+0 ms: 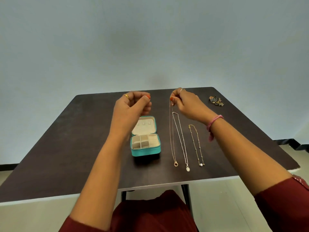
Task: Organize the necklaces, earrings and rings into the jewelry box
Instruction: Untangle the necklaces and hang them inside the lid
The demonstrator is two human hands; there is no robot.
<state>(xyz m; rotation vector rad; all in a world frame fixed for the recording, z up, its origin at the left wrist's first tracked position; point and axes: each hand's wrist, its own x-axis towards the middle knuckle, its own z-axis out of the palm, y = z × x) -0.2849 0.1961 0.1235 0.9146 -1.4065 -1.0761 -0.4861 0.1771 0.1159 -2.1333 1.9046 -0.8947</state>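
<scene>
Three necklaces lie on the counter (83,131) right of the open jewelry box (145,145). My right hand (187,104) pinches the gold chain (170,131) by its clasp; my left hand (132,106) hovers curled, seemingly empty. I worry the hanging chain could snag the silver necklace (181,139) alongside and tangle.

A dark brown table (66,139) stands against a plain pale blue-grey wall (150,39) on light floor (225,206).

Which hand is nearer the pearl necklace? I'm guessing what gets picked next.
The right hand: it is up beyond the pearl necklace, pinching the rose-gold chain. The left hand is farther left, above the jewelry box.
</scene>
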